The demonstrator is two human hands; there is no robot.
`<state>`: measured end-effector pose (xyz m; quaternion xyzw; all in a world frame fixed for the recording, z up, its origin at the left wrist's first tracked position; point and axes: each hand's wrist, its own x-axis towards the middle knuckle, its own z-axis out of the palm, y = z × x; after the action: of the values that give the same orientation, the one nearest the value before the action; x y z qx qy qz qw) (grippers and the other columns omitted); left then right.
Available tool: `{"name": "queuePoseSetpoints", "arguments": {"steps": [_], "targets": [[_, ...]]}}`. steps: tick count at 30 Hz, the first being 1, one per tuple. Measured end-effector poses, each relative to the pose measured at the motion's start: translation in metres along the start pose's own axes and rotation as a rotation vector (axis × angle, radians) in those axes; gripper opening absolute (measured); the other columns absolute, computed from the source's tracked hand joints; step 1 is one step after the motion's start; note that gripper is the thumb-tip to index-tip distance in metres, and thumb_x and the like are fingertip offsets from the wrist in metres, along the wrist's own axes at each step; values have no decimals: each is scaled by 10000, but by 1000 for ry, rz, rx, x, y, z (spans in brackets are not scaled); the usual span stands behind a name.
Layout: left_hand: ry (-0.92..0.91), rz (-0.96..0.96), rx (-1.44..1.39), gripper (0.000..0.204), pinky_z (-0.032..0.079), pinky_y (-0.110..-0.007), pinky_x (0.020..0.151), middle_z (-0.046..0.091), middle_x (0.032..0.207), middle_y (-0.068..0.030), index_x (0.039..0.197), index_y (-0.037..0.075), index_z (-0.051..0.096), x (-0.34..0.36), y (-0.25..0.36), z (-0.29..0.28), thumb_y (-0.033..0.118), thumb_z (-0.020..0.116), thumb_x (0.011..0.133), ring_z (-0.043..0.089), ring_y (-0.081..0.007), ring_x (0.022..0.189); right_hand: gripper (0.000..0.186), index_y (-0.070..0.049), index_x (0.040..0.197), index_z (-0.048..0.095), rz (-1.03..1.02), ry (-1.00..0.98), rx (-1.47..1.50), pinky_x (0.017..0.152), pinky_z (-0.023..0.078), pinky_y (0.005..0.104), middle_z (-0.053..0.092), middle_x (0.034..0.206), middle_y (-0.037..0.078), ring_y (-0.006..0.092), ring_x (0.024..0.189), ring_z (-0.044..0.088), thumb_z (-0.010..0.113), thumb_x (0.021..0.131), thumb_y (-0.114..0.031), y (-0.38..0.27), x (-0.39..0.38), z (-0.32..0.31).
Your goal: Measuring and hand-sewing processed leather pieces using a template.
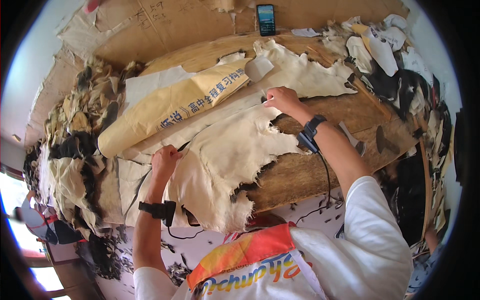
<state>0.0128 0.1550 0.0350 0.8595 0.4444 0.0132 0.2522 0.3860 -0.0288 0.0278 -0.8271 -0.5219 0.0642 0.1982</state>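
A cream-coloured animal hide (235, 142), ragged at its edges with dark hair showing, lies skin side up across the wooden board. My right hand (284, 100) is closed in a pinch on it near the middle, beside a long line running through the skin. Lower left, my left hand (166, 162) is closed at the hide's edge; its fingertips are partly hidden. A dark pointed sliver shows beside its fingers, and I cannot tell whether it is hair or a tool. Between and beyond both hands lies a curled brown paper sheet (170, 112) with blue print.
The wooden board (310, 170) slopes under the hide. Hide scraps (75, 130) are heaped at the left; more scraps and papers (380, 50) lie at the right. A phone (266, 20) leans against cardboard (195, 25) at the back. Dark hair tufts litter the floor.
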Motion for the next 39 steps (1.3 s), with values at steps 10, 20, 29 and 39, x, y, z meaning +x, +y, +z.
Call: {"name": "queuePoseSetpoints", "arguments": {"steps": [10, 20, 29, 39], "targets": [[186, 689, 142, 499, 345, -432, 977, 461, 1281, -142, 1211, 44, 495, -8, 64, 30, 129, 661, 749, 437, -333, 1162, 293, -80, 854, 642, 45, -100, 83, 752, 479, 377, 651, 897, 119, 286, 881, 612, 702, 703, -323, 7, 0, -3], [185, 656, 58, 443, 391, -404, 948, 481, 1246, -152, 1189, 16, 518, 0, 61, 48, 45, 615, 759, 456, -334, 1128, 247, -19, 791, 659, -31, -508, 102, 637, 451, 411, 629, 696, 161, 310, 647, 591, 663, 732, -260, 33, 24, 4], [206, 636, 61, 434, 389, -401, 950, 480, 1243, -157, 1180, 2, 522, -4, 59, 47, 36, 617, 758, 447, -341, 1138, 319, -65, 804, 654, 53, -191, 48, 701, 484, 381, 652, 826, 132, 288, 809, 627, 712, 677, -352, 24, -5, -19], [205, 652, 70, 424, 374, -408, 966, 462, 1260, -190, 1191, -28, 507, -3, 59, 49, 9, 580, 775, 433, -354, 1152, 218, -87, 755, 664, 111, 90, -102, 658, 471, 427, 662, 743, 131, 303, 748, 644, 680, 735, -304, 18, -5, -6]]}}
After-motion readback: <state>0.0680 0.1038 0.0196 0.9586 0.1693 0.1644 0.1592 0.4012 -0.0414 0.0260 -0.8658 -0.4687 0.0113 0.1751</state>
